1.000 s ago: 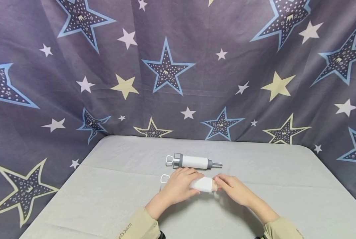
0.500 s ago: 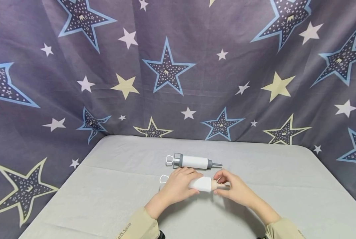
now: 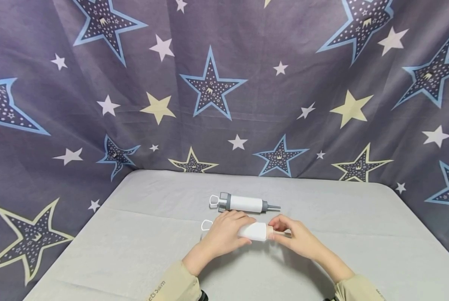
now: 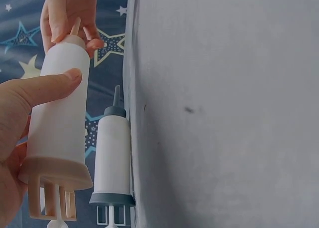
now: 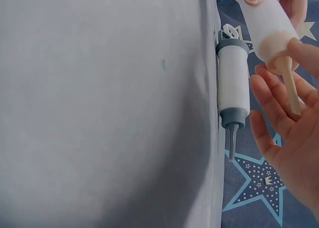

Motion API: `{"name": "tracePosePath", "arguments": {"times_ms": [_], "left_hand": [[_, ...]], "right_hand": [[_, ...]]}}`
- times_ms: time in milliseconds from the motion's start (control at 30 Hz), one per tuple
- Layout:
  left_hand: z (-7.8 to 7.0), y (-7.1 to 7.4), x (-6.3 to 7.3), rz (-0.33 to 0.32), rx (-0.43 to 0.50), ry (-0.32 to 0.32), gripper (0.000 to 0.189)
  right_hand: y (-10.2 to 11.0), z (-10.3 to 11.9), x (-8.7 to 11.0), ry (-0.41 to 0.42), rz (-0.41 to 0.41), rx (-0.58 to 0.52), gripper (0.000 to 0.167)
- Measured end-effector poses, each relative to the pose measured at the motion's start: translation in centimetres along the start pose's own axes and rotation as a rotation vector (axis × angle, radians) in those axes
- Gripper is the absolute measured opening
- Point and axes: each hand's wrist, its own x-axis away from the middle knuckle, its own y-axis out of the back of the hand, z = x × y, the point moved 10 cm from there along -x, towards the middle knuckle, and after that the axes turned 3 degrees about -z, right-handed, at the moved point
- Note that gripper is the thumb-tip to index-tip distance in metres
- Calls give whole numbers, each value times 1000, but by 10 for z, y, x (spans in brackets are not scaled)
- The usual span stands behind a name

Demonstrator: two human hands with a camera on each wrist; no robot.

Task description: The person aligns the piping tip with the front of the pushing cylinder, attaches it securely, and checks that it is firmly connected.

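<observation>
A white syringe-like tube [image 3: 253, 231] with a beige nozzle cap [image 3: 270, 232] and a white ring pull [image 3: 206, 225] is held just above the grey table [image 3: 134, 246]. My left hand [image 3: 224, 235] grips its barrel [image 4: 60, 123], thumb on top. At the nozzle end my right hand [image 3: 296, 239] pinches the beige cap [image 5: 278, 44], with the thin nozzle [image 5: 290, 86] lying over its fingers. A second white tube [image 3: 243, 203] with grey ends lies on the table just behind, nozzle pointing right; it shows as the second tube [image 4: 112, 153] and second tube [image 5: 233, 83] in the wrist views.
A dark star-patterned cloth [image 3: 224, 92] hangs behind and to both sides of the table. Grey cloth covers the tabletop [image 5: 99, 108]. Beige sleeves [image 3: 171, 286] show at the bottom edge.
The held tube has risen slightly and shifted a little left. My right hand's fingers have shifted from covering the cap to pinching it with the nozzle showing. The second tube has not moved.
</observation>
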Motion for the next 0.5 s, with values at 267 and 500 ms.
{"name": "tracePosePath", "arguments": {"times_ms": [267, 500], "left_hand": [[-1, 0, -1, 2, -5, -11, 49], [-1, -2, -1, 25, -8, -4, 49]], "right_hand": [[0, 5, 0, -5, 9, -6, 14], [-3, -10, -1, -24, 12, -6, 26]]}}
